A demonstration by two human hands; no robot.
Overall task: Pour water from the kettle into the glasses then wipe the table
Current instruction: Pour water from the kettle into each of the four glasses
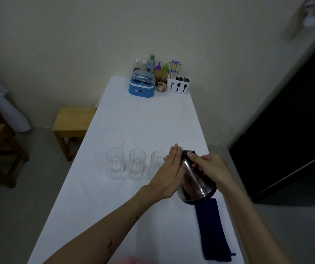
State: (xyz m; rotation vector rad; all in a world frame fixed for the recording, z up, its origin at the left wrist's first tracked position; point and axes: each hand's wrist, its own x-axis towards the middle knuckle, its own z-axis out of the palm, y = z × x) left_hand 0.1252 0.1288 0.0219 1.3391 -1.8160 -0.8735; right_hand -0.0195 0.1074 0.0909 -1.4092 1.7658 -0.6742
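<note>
three glasses stand upright in a row across the white-covered bench [149, 121]: left glass [114, 163], middle glass [137, 164], right glass [157, 162]. whether they contain water cannot be told. the right glass is partly hidden behind the left hand [169, 174]. at the far end of the bench, against the wall, stand a blue container with a clear lid [142, 83], several bottles [151, 63], a small ceramic jar [161, 86] and a white cutlery holder [178, 85] with chopsticks [174, 69] upright in it. a dark blue cloth [213, 229] lies flat along the near right edge of the bench, just near of the kettle. a wooden stool [73, 121] stands on the floor left of the bench.

the steel kettle [196, 183] is held above the bench, right of the glass row, tilted with its top toward the right glass; its spout sits at that glass's rim. the right hand [210, 166] grips the black handle, fingers [200, 169] curled round it, thumb laid on top. the left hand lies flat against the kettle's left side and lid, fingers [174, 157] straight and together, pressing, not curled. the kettle's base hangs over the far end of the cloth.
</note>
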